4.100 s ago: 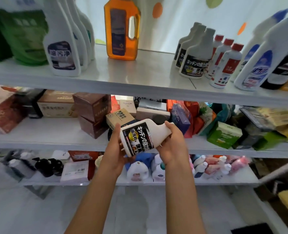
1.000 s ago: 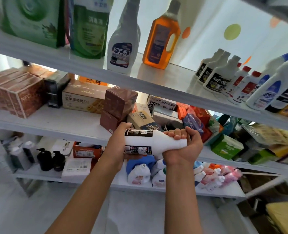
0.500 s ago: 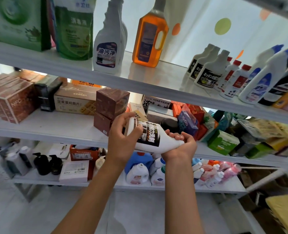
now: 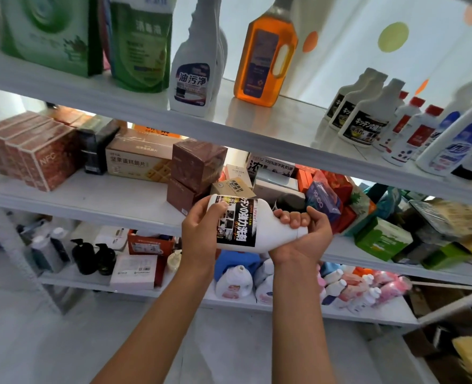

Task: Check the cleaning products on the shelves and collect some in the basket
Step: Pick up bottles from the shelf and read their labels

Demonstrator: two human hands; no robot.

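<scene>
A: Gripping is done at both ends: the white cleaner bottle is held sideways in front of the middle shelf, base end clasped by the left hand, neck wrapped by the curled fingers of the right hand.

B: Handling?

A: Rigid plastic is judged; smooth, possibly slippery. The narrow neck is the safest hold. Weight cannot be told.

B: Hidden?

A: The cap is covered by the right hand. No basket is seen. Label text is partly blocked.
</scene>
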